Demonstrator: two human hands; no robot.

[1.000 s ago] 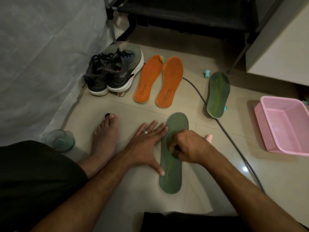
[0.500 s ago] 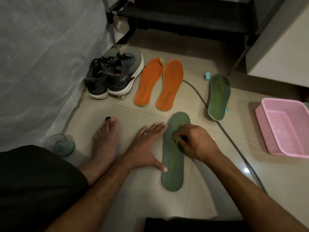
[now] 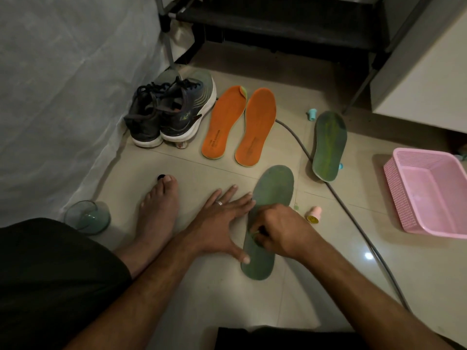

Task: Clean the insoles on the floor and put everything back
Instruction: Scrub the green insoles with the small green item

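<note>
From your head camera, your left hand [image 3: 222,221] lies flat on the glossy beige tiled floor [image 3: 207,299], fingers straight and spread, a ring on one; fingertips and thumb touch the left edge of the near green insole [image 3: 271,190], pinning it. That insole is a long, matte, rounded foam shape lying flat right in front of you. Your right hand [image 3: 280,231] rests on its middle, fingers curled around something small with a yellow-green bit showing at the fingertips; what it is you cannot tell.

A second green insole [image 3: 328,145], streaked lighter along its centre, lies further off to the right, across a grey cable [image 3: 353,215]. Two orange insoles [image 3: 238,125] with a fine fabric texture lie side by side beyond, next to a pair of dark mesh sneakers [image 3: 171,112] with white soles. A pink perforated plastic basket [image 3: 429,193] sits at far right. A small pink bottle [image 3: 314,215] lies just right of the near insole. A clear glass cup [image 3: 87,218] stands by your bare foot [image 3: 158,215].
</note>
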